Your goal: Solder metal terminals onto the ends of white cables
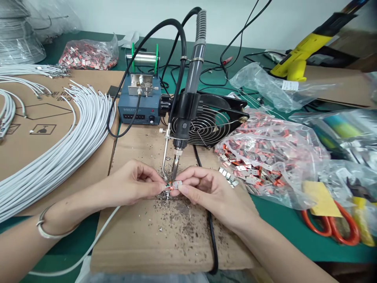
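Under the tip of a mounted soldering iron, my two hands meet at the centre. My left hand pinches the end of a white cable, whose length runs down to the lower left. My right hand holds a small metal connector with an orange part between thumb and fingers. Thin wires from the cable touch the connector's left end, right at the iron's tip. A thin metal feed tube comes down beside the tip.
White cables lie bundled at left. Behind stand a blue solder feeder, a solder spool and a black fan. At right are a bag of connectors, orange-handled scissors and a yellow heat tool.
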{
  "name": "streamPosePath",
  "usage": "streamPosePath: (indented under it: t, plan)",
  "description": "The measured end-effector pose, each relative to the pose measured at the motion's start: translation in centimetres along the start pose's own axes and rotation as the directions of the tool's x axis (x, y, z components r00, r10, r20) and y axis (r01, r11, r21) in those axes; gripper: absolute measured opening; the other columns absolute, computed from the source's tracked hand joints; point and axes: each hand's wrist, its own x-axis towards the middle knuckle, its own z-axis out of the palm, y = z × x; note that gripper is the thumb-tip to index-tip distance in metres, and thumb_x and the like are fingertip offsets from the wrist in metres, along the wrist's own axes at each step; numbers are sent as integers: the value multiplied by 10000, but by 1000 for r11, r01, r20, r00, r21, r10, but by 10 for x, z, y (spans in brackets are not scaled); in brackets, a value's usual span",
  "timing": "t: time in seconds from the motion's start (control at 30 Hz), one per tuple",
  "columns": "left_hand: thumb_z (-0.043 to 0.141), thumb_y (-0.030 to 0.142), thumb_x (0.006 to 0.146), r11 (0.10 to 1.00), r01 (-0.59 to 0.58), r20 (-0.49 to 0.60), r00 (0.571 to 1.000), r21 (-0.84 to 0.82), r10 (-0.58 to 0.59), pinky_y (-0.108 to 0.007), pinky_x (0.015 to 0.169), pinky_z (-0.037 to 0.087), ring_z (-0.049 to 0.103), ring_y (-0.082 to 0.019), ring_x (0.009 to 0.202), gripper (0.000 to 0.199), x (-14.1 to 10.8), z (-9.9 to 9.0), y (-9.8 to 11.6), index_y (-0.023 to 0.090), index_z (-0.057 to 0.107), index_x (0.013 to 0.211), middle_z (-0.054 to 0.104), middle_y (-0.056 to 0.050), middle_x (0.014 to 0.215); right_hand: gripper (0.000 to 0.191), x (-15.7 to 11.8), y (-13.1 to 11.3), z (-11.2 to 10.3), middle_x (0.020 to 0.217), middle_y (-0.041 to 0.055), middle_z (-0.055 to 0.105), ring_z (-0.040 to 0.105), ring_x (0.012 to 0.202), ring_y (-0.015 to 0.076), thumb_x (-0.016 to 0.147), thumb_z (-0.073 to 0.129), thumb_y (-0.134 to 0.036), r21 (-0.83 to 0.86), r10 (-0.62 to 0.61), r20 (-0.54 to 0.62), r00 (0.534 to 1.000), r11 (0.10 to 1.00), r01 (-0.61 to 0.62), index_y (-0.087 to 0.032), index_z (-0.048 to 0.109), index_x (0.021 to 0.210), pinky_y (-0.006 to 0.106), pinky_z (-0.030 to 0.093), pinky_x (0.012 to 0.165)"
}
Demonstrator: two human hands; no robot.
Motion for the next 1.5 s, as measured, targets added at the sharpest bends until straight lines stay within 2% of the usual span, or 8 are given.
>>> streamPosePath:
  t: [0.13, 0.23, 0.37, 0.53, 0.67, 0.87, 1.13, 1.5]
  plan:
    - [555, 244, 783, 998, -5, -28, 1000, 67, 7, -142, 307, 182, 258, -12, 342, 189, 2, 1, -1, 61, 597, 804, 361, 73, 460, 158, 0, 0, 3, 691, 33, 650, 587, 613, 73, 705, 674, -229, -55, 28, -68, 997, 998, -32, -135, 580, 790, 156, 426, 550]
    - [550, 265, 785, 996, -8, -42, 999, 93, 12, -145, 305, 184, 250, -16, 338, 208, 3, 2, -2, 61, 591, 796, 338, 80, 435, 228, 2, 3, 7, 622, 5, 597, 469, 501, 52, 610, 727, -202, -113, 27, -123, 992, 993, -41, -131, 575, 764, 170, 349, 471]
    - [542, 258, 785, 993, -11, -44, 999, 115, 16, -143, 300, 197, 255, -15, 329, 209, 3, 3, -3, 53, 587, 789, 344, 82, 431, 236, 4, 8, 10, 608, 7, 570, 393, 480, 46, 598, 724, -221, -155, 17, -174, 985, 987, -45, -123, 572, 751, 179, 296, 446]
    - [539, 245, 791, 994, -14, -40, 999, 107, 18, -135, 307, 193, 259, -13, 332, 200, 3, 4, -2, 52, 589, 801, 350, 82, 423, 198, 3, 5, 7, 639, 23, 595, 463, 519, 57, 634, 696, -244, -175, 17, -146, 989, 984, -43, -122, 589, 747, 175, 350, 473]
    - [542, 249, 797, 997, 4, -37, 999, 82, -1, -128, 311, 192, 265, -10, 339, 198, 1, 4, 0, 57, 589, 801, 367, 75, 442, 191, 2, 1, 2, 695, 35, 639, 548, 589, 62, 663, 686, -237, -93, 54, -91, 994, 994, -62, -123, 607, 795, 153, 411, 530]
    - [553, 284, 803, 997, 57, -47, 997, 45, -55, -108, 319, 211, 273, -7, 350, 220, -1, 3, 3, 66, 579, 809, 373, 69, 459, 148, 3, 3, 1, 698, 30, 660, 581, 597, 63, 702, 680, -230, -34, 13, -73, 997, 999, -16, -135, 614, 794, 145, 427, 544]
    - [558, 305, 798, 999, 27, -24, 999, 22, -27, -109, 301, 218, 283, -7, 341, 227, -2, 2, -1, 82, 594, 806, 401, 51, 505, 129, 0, 2, -1, 765, 50, 684, 638, 685, 73, 744, 664, -222, 10, -28, -13, 1000, 1000, 28, -134, 605, 817, 124, 477, 622]
    - [565, 309, 792, 998, 59, -23, 998, 22, -58, -108, 293, 203, 278, -9, 334, 228, 0, 0, 0, 83, 592, 802, 397, 49, 498, 100, 1, 0, 1, 741, 24, 685, 650, 694, 61, 731, 674, -179, 105, -8, -8, 1000, 994, 8, -140, 616, 802, 82, 483, 619]
